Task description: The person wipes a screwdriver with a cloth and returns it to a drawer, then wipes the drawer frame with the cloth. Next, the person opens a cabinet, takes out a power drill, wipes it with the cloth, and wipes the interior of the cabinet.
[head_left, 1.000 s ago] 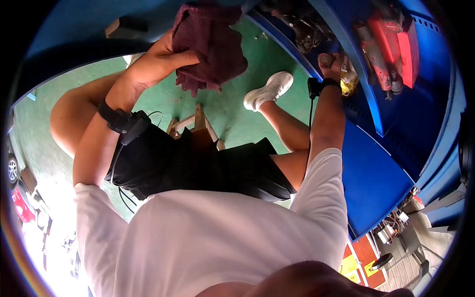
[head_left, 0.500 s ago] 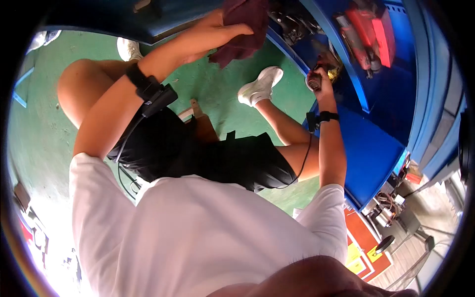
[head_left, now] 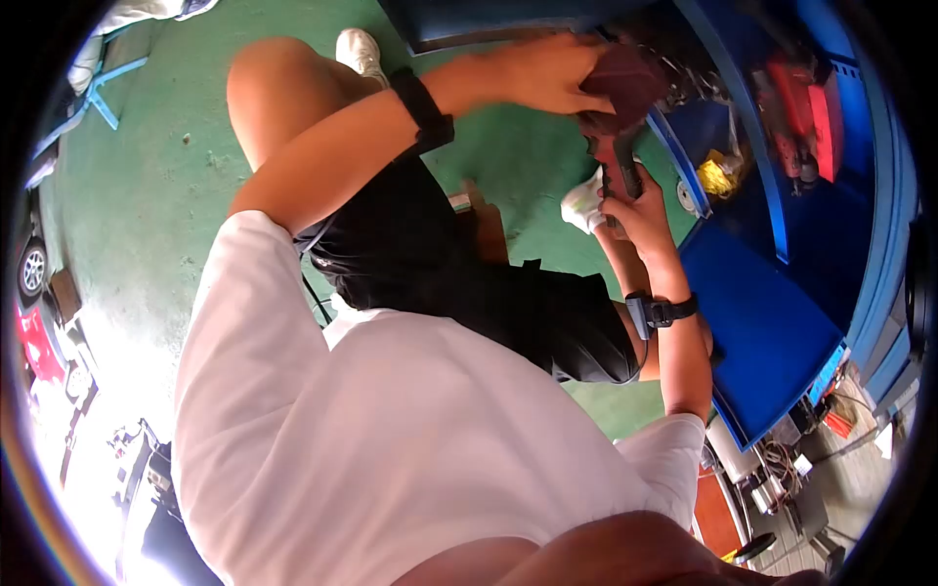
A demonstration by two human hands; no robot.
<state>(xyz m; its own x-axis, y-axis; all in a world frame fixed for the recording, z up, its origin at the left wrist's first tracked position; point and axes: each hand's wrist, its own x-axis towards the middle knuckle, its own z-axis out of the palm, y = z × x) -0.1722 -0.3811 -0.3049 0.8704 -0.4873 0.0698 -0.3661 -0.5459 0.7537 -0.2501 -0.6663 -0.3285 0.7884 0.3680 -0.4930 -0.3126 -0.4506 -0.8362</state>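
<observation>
My left hand (head_left: 562, 76), smeared a little by motion, grips a dark maroon cloth (head_left: 625, 90). The cloth lies against the upper end of a red and black handheld power tool (head_left: 616, 161); its exact kind is hard to make out. Wrapped around the tool's lower, dark grip is my right hand (head_left: 645, 217). The tool is held up in front of an open blue metal cabinet (head_left: 759, 146), its top end partly covered by the cloth.
Inside the cabinet are red tools (head_left: 816, 122), a yellow item (head_left: 720, 174) and dark metal pieces. A blue panel (head_left: 762, 322) extends below it, near my right forearm. My knees and shoes are over a green floor (head_left: 176, 156). Cables and equipment (head_left: 772, 483) stand lower right.
My right hand has brought the tool out from the cabinet's edge toward me. My left hand has moved right with the cloth, which now meets the tool. The view has shifted.
</observation>
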